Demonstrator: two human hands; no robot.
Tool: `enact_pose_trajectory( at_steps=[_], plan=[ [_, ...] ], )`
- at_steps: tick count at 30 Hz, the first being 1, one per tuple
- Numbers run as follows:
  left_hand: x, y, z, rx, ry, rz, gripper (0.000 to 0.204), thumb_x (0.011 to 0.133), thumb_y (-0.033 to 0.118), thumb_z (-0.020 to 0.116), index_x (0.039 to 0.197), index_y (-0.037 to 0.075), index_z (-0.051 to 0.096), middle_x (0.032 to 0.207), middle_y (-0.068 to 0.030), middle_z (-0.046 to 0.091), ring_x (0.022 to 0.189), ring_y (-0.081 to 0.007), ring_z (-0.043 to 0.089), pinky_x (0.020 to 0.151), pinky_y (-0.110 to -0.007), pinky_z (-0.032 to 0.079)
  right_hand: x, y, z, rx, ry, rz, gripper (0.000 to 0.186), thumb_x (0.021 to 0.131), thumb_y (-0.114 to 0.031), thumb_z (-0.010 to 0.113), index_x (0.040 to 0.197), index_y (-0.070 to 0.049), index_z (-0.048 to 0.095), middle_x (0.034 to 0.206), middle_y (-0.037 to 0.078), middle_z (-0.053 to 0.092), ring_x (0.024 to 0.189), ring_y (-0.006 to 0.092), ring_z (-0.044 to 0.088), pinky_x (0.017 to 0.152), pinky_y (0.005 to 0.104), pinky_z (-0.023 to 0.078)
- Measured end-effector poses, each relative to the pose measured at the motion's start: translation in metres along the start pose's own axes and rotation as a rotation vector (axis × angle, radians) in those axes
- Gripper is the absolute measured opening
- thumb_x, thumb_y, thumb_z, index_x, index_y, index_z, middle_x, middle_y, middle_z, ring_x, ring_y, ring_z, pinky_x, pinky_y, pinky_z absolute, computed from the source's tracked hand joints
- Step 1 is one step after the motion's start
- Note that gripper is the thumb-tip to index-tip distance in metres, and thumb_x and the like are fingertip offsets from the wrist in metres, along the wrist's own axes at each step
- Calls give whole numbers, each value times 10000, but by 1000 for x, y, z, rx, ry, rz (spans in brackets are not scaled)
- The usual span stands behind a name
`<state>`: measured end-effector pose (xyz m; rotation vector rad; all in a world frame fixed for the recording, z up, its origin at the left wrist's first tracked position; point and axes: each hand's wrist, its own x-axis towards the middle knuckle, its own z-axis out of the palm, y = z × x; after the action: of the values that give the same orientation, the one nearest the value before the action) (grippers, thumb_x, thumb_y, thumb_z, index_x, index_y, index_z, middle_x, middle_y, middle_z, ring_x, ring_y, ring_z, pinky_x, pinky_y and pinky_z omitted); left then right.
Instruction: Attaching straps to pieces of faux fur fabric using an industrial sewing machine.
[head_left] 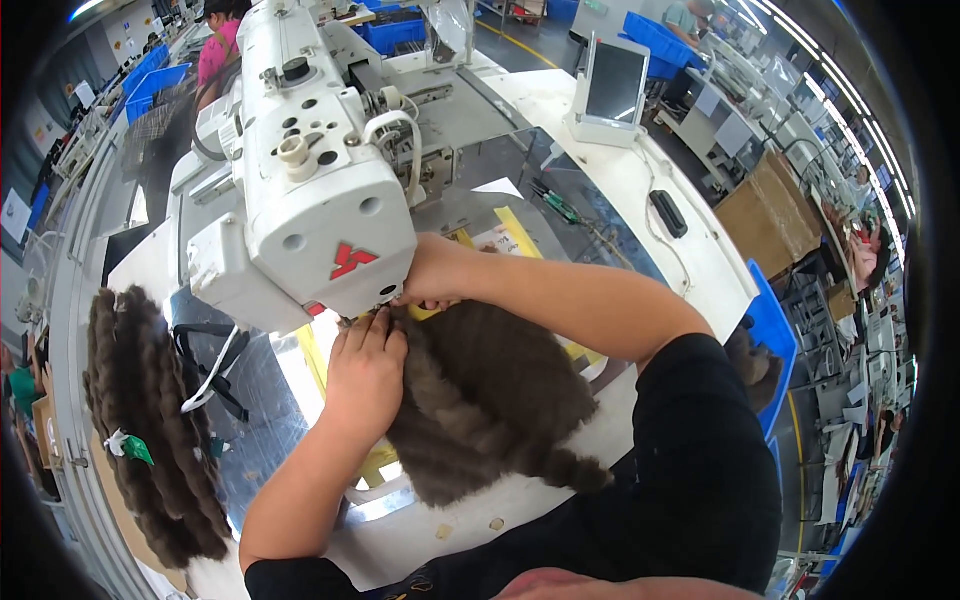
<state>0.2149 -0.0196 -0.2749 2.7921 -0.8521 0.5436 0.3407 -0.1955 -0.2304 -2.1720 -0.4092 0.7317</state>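
There is one view, from a camera on the person's head. It looks steeply down, very near, at the white industrial sewing machine (310, 170) and the white worktable (640, 190). Its fisheye lens bends the edges.
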Motion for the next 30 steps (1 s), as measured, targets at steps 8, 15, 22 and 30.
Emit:
enact_pose_trajectory(
  at_steps=[8,15,22,30],
  plan=[
    [2,0,-1,33,-34,-21,270,867,94,602,1104,7,696,1284,-179,713,1251,-324,642,1053,-486,478,9,9,3,56,26,39,167,866,-84,773,794,47,699,657,111,681,497,199,647,458,352,538],
    [4,1,-1,97,-35,-25,243,864,105,608,1079,44,702,1289,-140,723,1262,-280,641,1035,-446,451,30,34,11,-53,40,-72,225,829,-145,755,702,36,711,684,169,715,510,229,685,473,374,549],
    [2,0,0,135,-25,-41,199,864,104,600,1036,55,688,1304,-138,719,1265,-269,641,1014,-434,442,38,39,26,-320,341,-502,245,746,-206,719,742,38,735,807,302,696,847,466,714,772,511,582],
    [4,0,1,137,-37,-52,219,859,97,598,1053,42,685,1304,-141,718,1267,-274,642,1010,-433,445,-34,50,21,-424,250,-912,225,857,-98,605,1019,-45,751,1117,99,750,991,331,719,814,436,588]
  ],
)
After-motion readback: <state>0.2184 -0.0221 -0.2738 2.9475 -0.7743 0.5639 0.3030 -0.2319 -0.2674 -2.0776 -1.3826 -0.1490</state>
